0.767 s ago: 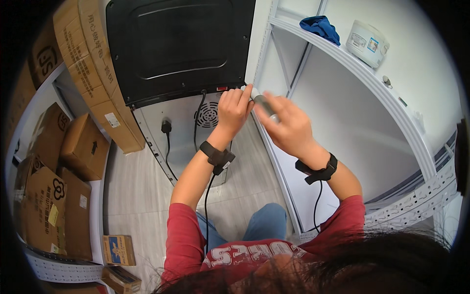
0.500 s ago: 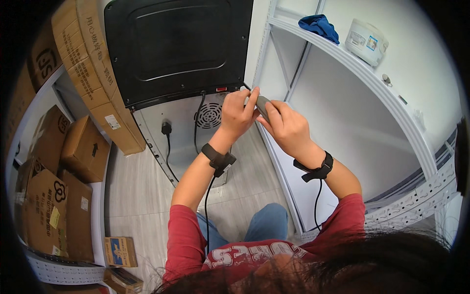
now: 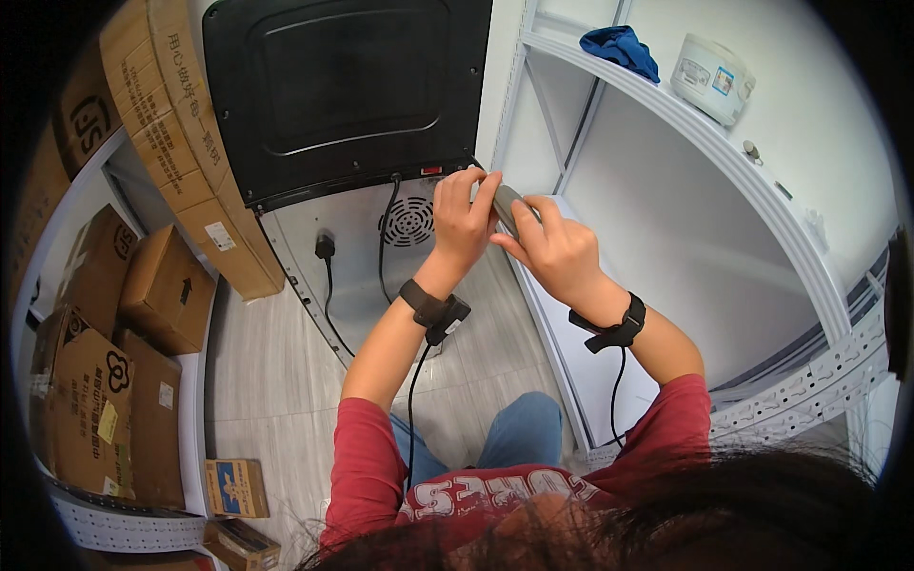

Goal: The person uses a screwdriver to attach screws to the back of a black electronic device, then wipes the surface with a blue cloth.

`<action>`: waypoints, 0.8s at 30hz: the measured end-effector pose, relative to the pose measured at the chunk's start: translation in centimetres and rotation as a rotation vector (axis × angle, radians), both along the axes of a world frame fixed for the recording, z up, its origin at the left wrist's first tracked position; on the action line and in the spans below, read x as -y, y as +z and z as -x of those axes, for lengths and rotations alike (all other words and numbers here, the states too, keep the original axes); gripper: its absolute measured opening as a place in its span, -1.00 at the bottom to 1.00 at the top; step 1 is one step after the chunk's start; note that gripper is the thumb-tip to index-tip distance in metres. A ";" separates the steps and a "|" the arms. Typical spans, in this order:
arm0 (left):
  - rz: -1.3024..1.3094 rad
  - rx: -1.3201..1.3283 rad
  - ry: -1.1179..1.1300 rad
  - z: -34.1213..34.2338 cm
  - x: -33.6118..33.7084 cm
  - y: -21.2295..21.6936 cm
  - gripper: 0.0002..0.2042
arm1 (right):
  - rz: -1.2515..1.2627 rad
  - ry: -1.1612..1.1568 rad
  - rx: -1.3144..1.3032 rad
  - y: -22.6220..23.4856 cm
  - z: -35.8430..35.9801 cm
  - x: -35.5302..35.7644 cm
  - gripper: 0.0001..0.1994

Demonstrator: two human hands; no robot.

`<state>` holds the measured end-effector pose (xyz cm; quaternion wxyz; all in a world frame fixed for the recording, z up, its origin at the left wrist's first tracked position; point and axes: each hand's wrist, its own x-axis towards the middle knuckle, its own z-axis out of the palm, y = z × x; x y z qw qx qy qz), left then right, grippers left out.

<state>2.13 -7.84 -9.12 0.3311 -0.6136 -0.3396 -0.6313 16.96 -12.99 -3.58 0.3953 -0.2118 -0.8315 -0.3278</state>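
A slim grey elongated object (image 3: 507, 206) is in my hands, held up in front of me near the lower right corner of a black panel (image 3: 347, 95). My right hand (image 3: 560, 251) is closed round its near side, thumb and fingers pressed on it. At its far end, my left hand (image 3: 462, 224) has bent fingers and a thumb gripping against it; part of that grip is hidden. The object's exact kind cannot be made out. Both wrists wear black straps with cables.
Below the black panel is a metal appliance back with a round vent (image 3: 407, 222), a black plug (image 3: 325, 246) and a red switch (image 3: 431, 171). Cardboard boxes (image 3: 167, 295) fill shelving at left. White shelving at right carries a blue cloth (image 3: 621, 52) and a white rice cooker (image 3: 712, 78).
My left forearm has shifted slightly right, its hand staying by the grey object. My right thumb and fingers have changed position slightly on it.
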 end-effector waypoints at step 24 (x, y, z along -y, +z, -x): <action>-0.014 -0.040 -0.073 0.3 0.1 -0.1 -0.70 | -0.002 0.027 0.145 -0.7 -1.1 -1.1 -0.61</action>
